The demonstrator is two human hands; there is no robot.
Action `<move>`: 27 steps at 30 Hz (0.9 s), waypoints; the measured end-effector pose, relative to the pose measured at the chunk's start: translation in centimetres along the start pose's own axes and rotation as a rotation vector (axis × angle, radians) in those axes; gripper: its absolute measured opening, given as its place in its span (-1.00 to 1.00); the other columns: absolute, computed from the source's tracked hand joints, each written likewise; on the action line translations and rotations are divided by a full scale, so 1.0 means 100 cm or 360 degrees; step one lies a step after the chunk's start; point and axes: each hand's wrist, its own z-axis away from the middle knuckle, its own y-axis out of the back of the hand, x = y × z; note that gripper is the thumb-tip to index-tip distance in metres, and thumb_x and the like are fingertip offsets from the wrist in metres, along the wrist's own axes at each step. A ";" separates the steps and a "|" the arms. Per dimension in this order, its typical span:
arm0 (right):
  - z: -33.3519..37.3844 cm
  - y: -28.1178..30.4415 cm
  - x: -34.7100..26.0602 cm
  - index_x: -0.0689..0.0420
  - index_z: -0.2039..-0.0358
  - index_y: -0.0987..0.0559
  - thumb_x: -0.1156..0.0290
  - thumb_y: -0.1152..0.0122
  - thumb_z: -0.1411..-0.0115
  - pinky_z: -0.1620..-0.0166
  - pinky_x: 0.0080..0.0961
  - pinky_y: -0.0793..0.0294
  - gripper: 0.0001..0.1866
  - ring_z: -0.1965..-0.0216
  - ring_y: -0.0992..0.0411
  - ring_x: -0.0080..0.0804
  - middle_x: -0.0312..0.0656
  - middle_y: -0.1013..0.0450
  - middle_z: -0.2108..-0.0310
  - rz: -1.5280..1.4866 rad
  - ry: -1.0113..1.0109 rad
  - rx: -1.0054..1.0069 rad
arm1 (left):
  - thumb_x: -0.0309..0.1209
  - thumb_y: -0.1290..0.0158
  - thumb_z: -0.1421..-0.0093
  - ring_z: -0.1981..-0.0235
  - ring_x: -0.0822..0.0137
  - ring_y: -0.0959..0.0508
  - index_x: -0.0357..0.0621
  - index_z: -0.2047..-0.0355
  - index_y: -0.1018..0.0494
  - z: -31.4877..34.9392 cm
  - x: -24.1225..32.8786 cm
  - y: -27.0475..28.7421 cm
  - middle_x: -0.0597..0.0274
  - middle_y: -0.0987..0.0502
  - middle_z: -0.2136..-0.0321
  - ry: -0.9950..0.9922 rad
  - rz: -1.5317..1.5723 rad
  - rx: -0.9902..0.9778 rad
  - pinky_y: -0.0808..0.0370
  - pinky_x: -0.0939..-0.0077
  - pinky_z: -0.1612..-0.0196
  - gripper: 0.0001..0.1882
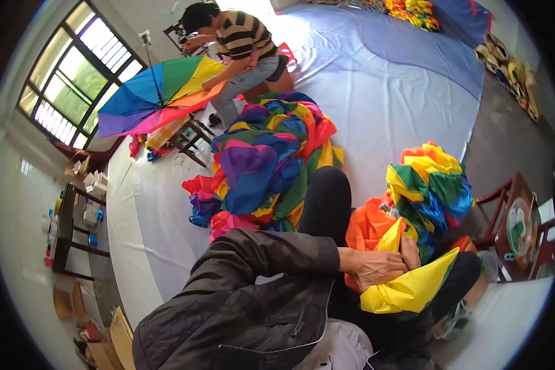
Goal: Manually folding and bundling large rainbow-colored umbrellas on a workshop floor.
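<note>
A rainbow umbrella canopy (407,296) of thin cloth lies across my lap, its yellow panel on top and orange cloth behind it. My left hand (376,268) reaches in from the left, fingers curled round the gathered yellow cloth. Close beside it, my right hand (410,253) is bent into the same cloth; its fingers are partly hidden. The two hands almost touch. Just beyond them rises a heap of rainbow canopies (438,185) in yellow, green, blue and orange.
Ahead of my knee sits a larger pile of rainbow cloth (271,160). Behind it, a person (246,49) in a striped shirt handles an open rainbow umbrella (160,98). A dark red chair (512,228) stands at right, a dark table (65,228) at left. White sheeting (407,98) covers the floor.
</note>
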 end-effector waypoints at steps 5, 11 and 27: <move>0.001 0.005 -0.009 0.25 0.24 -0.53 0.13 0.27 -0.52 0.14 -0.15 -0.41 -0.52 0.19 -0.43 0.17 0.20 -0.46 0.23 -0.0290 -0.0379 -0.0196 | 0.03 -0.21 0.12 0.19 -0.10 -0.50 -0.26 0.28 -0.36 -0.002 -0.006 -0.025 -0.10 -0.44 0.31 0.0248 0.0316 0.0280 -0.38 0.17 -0.02 -0.39; 0.008 0.013 -0.070 0.24 0.13 -0.54 0.11 0.25 -0.52 0.07 -0.23 -0.44 -0.52 0.13 -0.46 0.04 0.13 -0.49 0.15 -0.0416 -0.0385 0.0005 | -0.04 -0.21 -0.03 0.22 -0.07 -0.53 -0.27 0.23 -0.41 -0.010 -0.003 -0.016 -0.08 -0.46 0.33 0.0246 0.0325 0.0636 -0.45 0.19 0.10 -0.47; 0.044 0.105 -0.178 0.26 -0.11 -0.50 0.28 -0.04 -0.43 -0.12 -0.34 -0.42 -0.63 -0.07 -0.49 -0.13 0.04 -0.51 -0.03 -0.0340 0.0079 0.1180 | -0.25 -0.15 -0.24 0.11 -0.06 -0.62 -0.12 -0.07 -0.44 -0.006 -0.033 -0.018 -0.09 -0.60 0.14 0.1213 0.0176 0.1179 -0.54 0.18 0.08 -0.57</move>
